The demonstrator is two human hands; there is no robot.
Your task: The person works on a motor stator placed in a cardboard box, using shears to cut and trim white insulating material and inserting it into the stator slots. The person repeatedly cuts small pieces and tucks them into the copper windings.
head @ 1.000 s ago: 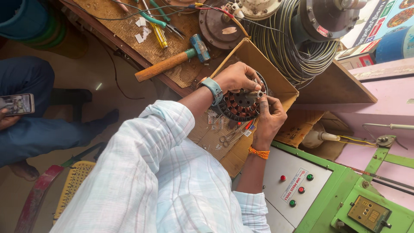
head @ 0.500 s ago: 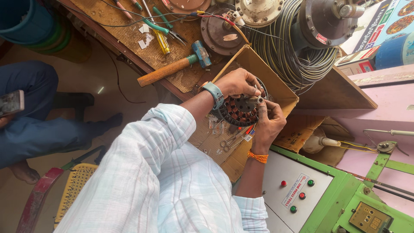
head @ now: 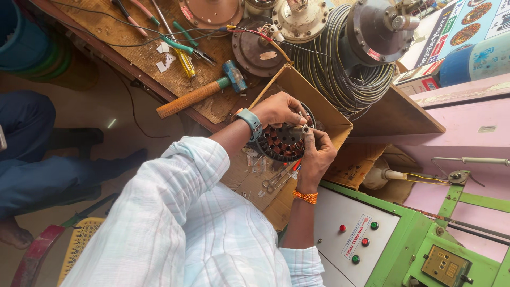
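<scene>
From your head camera, the open cardboard box (head: 324,114) sits tilted against the edge of the wooden tabletop (head: 143,58), its flaps spread, and inside it you have the round motor stator (head: 281,143), with small scissors (head: 276,180) and scraps lying on the lower flap beneath. At the top left corner a blue bucket (head: 21,37) stands on the floor; what it holds cannot be told.

The stator is a dark ring with copper-brown windings set in slots around its inner rim, red and orange wire ends trailing from its lower edge. It lies between your two hands, over the mouth of the box.

Your left hand (head: 279,109), with the blue-strapped watch (head: 252,122) at its wrist, has its grip closed over the stator's upper rim. Your right hand (head: 316,154), an orange thread band at its wrist, has its fingers pinched together on the stator's right edge, beside a small metal piece.

On the tabletop lie a wooden-handled hammer (head: 199,93) with a blue head, a yellow-handled screwdriver (head: 186,61) and green-handled pliers (head: 186,45). A thick wire coil (head: 340,74) rests just behind the box. The green machine (head: 404,244) with red and green buttons stands to your right.
</scene>
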